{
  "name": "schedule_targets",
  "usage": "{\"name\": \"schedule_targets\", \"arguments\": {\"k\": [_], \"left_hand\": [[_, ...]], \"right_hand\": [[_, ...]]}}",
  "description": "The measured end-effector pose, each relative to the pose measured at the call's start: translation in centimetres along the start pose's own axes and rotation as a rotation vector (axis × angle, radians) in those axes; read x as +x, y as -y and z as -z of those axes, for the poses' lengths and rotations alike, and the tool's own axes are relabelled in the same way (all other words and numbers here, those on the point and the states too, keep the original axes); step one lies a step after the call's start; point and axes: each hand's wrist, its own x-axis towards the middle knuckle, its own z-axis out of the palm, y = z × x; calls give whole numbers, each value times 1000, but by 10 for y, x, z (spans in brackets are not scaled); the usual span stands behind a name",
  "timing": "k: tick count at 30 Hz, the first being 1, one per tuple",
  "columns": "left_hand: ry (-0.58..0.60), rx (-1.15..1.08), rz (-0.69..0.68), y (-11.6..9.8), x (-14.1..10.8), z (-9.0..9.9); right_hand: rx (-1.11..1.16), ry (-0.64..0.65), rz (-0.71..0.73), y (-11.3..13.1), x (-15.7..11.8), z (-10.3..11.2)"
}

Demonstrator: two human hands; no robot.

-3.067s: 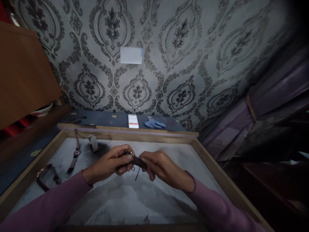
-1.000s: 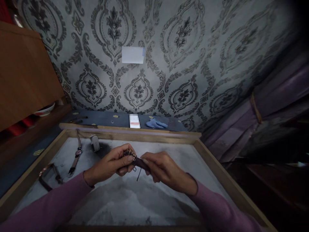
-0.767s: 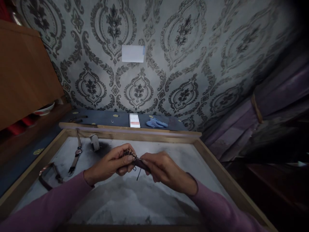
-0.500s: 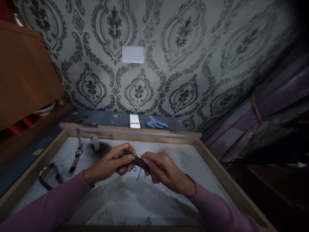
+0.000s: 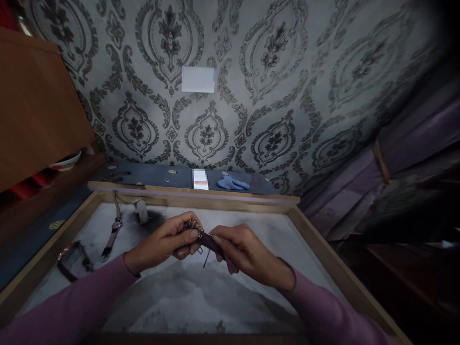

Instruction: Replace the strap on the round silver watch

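Note:
A wristwatch (image 5: 193,227) with a gold-toned case and a dark brown strap is between my two hands, above the tray. My left hand (image 5: 178,238) is closed round the case, thumb across its lower edge. With its fingers pinched, my right hand (image 5: 241,248) grips the strap (image 5: 212,241), which slants down to the right. A thin dark rod (image 5: 206,258) sticks out beneath the strap; what holds it is hidden. One watch (image 5: 115,225) lies stretched out at the tray's left, and another (image 5: 63,263) rests curled nearer to me, partly behind my left sleeve.
The wooden-rimmed tray (image 5: 194,194) has a pale, smudged floor. A white strap-like piece (image 5: 141,211) stands inside at back left. Behind the rim are a phone (image 5: 200,179) and a blue cloth (image 5: 233,182). An orange-brown cabinet (image 5: 39,110) is at left, a purple curtain (image 5: 359,187) at right.
Both hands keep the same grip on the watch, almost in place. The thin rod's lower end has shifted very slightly. The view has moved a little.

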Motion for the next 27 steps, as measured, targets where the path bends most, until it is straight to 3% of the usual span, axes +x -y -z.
{"name": "schedule_targets", "arguments": {"k": [27], "left_hand": [[0, 251, -9, -7, -3, 0]], "right_hand": [[-26, 45, -11, 9, 2, 5]]}}
